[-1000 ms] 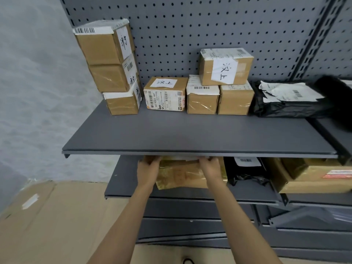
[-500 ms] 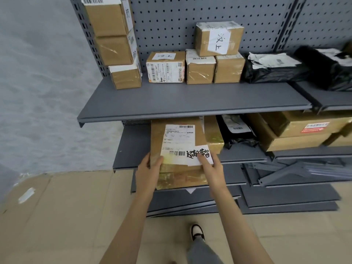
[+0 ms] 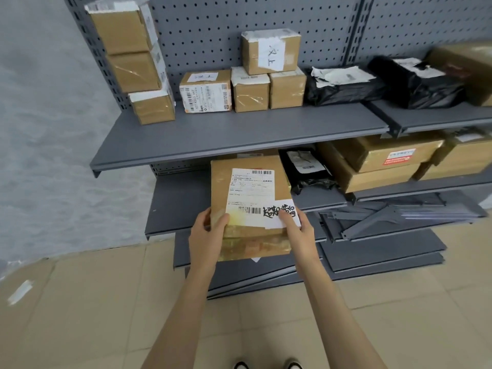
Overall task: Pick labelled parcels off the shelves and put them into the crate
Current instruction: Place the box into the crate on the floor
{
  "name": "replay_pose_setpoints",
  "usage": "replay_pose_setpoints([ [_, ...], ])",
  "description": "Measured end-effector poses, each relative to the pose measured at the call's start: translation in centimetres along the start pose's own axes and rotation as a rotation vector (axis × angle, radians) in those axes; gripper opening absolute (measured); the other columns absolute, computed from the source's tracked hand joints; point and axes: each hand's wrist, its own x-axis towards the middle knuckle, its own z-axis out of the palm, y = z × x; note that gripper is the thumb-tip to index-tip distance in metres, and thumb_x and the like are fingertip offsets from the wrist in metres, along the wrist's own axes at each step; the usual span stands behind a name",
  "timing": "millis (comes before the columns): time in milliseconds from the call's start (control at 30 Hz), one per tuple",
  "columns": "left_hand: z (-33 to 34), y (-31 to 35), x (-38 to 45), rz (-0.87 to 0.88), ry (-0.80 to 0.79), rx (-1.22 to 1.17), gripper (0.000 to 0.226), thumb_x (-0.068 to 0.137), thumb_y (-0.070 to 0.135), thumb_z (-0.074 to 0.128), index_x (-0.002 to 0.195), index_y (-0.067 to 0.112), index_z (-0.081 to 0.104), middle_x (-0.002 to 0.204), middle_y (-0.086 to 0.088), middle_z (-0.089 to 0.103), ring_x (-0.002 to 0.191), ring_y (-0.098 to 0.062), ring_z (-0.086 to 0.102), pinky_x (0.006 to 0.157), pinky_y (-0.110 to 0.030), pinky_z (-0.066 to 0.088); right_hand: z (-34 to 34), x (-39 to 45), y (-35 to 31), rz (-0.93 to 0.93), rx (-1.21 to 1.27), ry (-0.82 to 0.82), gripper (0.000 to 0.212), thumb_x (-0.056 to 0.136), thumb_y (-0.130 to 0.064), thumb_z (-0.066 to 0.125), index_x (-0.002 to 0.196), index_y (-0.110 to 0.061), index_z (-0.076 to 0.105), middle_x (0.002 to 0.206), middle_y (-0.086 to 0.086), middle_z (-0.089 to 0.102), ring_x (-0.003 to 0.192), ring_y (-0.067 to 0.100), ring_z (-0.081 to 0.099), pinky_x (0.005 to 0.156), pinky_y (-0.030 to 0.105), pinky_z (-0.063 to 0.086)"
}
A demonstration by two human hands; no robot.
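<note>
A flat brown cardboard parcel (image 3: 249,241) with a white shipping label and a handwritten slip is out in front of the lower shelf (image 3: 181,201). My left hand (image 3: 206,237) grips its left edge, thumb on top. My right hand (image 3: 296,226) grips its right edge, thumb pressing the handwritten slip. The parcel is tilted toward me, its near end past the shelf's front edge. No crate is in view.
The upper shelf (image 3: 239,137) carries several taped brown boxes and two black bagged parcels (image 3: 343,86). Larger brown boxes (image 3: 378,161) and a black bag (image 3: 306,171) sit on the lower shelf at right. Loose grey shelf panels (image 3: 372,251) lie on the tiled floor.
Both hands pulled the parcel from under the upper shelf out toward me, so its label now shows. The camera view moved back and down.
</note>
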Motion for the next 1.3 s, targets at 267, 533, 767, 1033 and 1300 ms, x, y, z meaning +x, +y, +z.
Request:
replay_pose_setpoints([
  [267, 11.6, 2.3, -5.5, 0.069, -0.350, 0.003, 0.029, 0.080, 0.028, 0.064, 0.106, 0.025, 0.053, 0.097, 0.011, 0.061, 0.085, -0.006, 0.060, 0.059, -0.022, 0.040, -13.2, -2.9, -0.9, -0.022, 0.098, 0.388, 0.036, 0.087, -0.051, 0.045, 0.114, -0.033, 0.061, 0.116, -0.008, 0.063, 0.108, 0.012, 0.057, 0.089, 0.034, 0.047],
  [533, 26.2, 2.3, -17.2, 0.139, -0.826, 0.092, 0.007, 0.091, 0.036, 0.051, 0.086, 0.032, 0.050, 0.088, 0.011, 0.059, 0.079, -0.004, 0.057, 0.062, -0.026, 0.041, -29.0, -12.5, 0.7, -0.012, 0.322, 0.871, 0.043, 0.084, -0.054, 0.029, 0.078, -0.042, 0.070, 0.092, -0.013, 0.072, 0.090, 0.009, 0.061, 0.077, 0.028, 0.043],
  [767, 35.3, -0.6, -31.9, 0.252, -1.230, 0.224, 0.022, 0.097, 0.036, 0.031, 0.084, 0.031, 0.048, 0.086, 0.007, 0.058, 0.078, -0.011, 0.056, 0.064, -0.030, 0.043, -39.3, -24.3, 6.5, -0.071, 0.532, 1.275, 0.041, 0.090, -0.033, 0.037, 0.073, -0.045, 0.072, 0.078, -0.020, 0.073, 0.067, -0.006, 0.066, 0.070, 0.024, 0.043],
  [1033, 42.3, -3.4, -46.8, 0.380, -1.484, 0.355, 0.019, 0.097, 0.032, 0.033, 0.093, 0.025, 0.050, 0.081, 0.009, 0.056, 0.075, -0.006, 0.051, 0.060, -0.028, 0.038, -47.9, -34.0, 10.6, -0.226, 0.773, 1.499, 0.039, 0.091, -0.017, 0.040, 0.082, -0.030, 0.076, 0.080, -0.012, 0.076, 0.067, -0.002, 0.069, 0.048, 0.011, 0.048],
  [1300, 44.1, -6.9, -66.3, 0.453, -1.896, 0.416, 0.020, 0.096, 0.033, 0.035, 0.084, 0.035, 0.051, 0.086, 0.013, 0.058, 0.081, -0.007, 0.056, 0.070, -0.031, 0.043, -54.4, -47.3, 16.0, -0.354, 1.023, 1.859, 0.028, 0.090, -0.021, 0.046, 0.099, -0.026, 0.072, 0.089, -0.004, 0.076, 0.077, 0.009, 0.072, 0.060, 0.024, 0.054],
])
